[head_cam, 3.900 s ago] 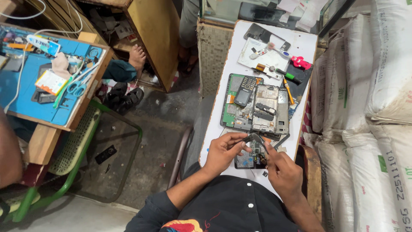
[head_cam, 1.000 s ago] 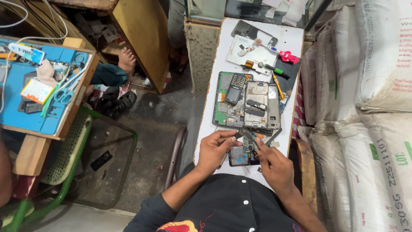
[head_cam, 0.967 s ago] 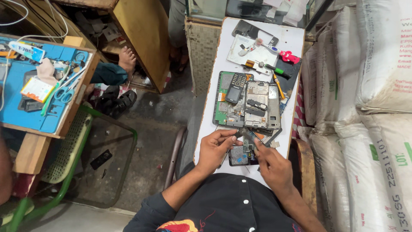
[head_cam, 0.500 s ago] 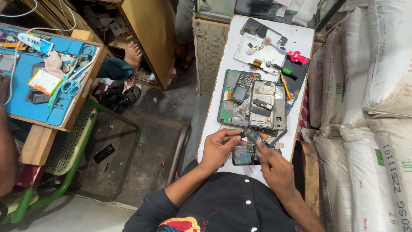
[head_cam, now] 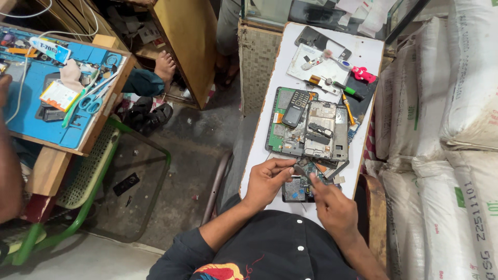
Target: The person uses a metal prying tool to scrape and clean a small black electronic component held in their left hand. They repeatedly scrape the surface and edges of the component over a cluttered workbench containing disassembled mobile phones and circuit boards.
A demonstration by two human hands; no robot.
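— What's going on at the white tabletop [head_cam: 363, 57]?

— The person works over an opened phone [head_cam: 296, 189] lying at the near end, just in front of the chest. The left hand [head_cam: 267, 181] is curled, its fingertips [head_cam: 290, 165] pinched narrow on some small part at the phone's far edge — too small for me to say what. The right hand [head_cam: 334, 205] comes in from the near right, one finger stretched out onto the bare circuit board; whether it grips anything I cannot tell.

— And the clutter beyond?

— Just past the hands lie a green circuit board [head_cam: 284, 120], a small keypad phone [head_cam: 295, 108] on top of it and a grey metal frame [head_cam: 327, 129], all touching or overlapping. Farther off are a yellow-handled tool [head_cam: 347, 108], a green-handled one [head_cam: 351, 91] and a pink piece [head_cam: 364, 75]. At the far left, well apart, a blue work mat [head_cam: 31, 111] holds scissors [head_cam: 92, 103] and a tube of glue [head_cam: 49, 49].

— What could go wrong?

— I'd judge that the pinched part is the worry — a slip and it could drop among the loose boards or off the left edge to the floor [head_cam: 181, 171]. The phone also lies close to the near edge, so a nudge from a wrist could tip it into the lap. Pressing too hard with that bare finger might bend something delicate.
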